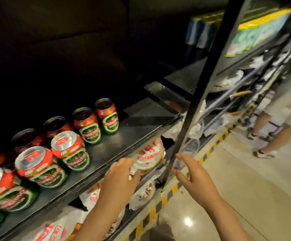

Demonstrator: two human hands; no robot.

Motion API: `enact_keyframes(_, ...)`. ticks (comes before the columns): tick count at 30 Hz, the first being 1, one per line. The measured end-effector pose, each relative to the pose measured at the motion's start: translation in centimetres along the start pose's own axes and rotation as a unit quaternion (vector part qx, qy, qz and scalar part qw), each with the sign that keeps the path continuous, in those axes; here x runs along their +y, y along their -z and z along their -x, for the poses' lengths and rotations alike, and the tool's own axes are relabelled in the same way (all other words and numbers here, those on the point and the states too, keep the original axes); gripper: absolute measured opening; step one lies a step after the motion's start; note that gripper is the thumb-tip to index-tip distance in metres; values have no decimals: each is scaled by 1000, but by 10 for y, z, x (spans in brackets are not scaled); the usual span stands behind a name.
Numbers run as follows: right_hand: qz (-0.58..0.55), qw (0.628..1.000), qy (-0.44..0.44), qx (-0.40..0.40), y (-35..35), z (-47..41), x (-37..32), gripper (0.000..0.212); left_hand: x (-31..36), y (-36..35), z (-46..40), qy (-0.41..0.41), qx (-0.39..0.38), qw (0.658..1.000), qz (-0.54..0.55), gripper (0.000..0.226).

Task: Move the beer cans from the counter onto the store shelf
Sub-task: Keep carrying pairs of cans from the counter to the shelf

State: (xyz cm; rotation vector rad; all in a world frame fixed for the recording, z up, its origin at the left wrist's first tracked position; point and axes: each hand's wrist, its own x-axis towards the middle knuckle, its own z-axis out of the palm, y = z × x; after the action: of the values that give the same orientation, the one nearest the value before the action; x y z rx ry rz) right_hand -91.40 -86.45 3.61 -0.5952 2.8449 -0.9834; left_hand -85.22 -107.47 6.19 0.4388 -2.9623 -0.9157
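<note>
The cans (70, 151) look like thin metal, with bright silvery tops and glossy printed red and green sides. The shelf (123, 141) under them is dark sheet metal, smooth with a dull sheen, and the upright post (200, 87) is black painted metal, semi-matt. On the lower shelf the bags (148, 157) are thin white plastic, crinkled and shiny, printed in red. The floor (245, 185) is polished pale tile, glossy enough to mirror a lamp.

The green-and-red beer cans (110, 121) read "TSINGTAO"
</note>
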Motion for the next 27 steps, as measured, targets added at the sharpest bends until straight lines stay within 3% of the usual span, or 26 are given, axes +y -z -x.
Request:
enact_keyframes(4,26,987,-150,53,22,110,43,42,44,-27,25,-145,-134,980,-12,32)
enact_keyframes(8,23,943,-300,139,44,233,63,40,100,-76,64,-271,-247,929,-52,42)
enact_keyframes(12,-28,876,-422,231,55,351,63,38,151,-124,125,-359,-345,866,-44,44)
enact_keyframes(18,-48,789,-534,300,66,524,52,33,227,-193,258,-463,-427,777,-3,38)
enact_keyframes(24,-44,655,-660,365,79,706,35,31,310,-252,426,-531,-493,689,22,40)
enact_keyframes(27,-54,605,-689,395,80,771,30,31,337,-271,497,-552,-526,646,32,39)
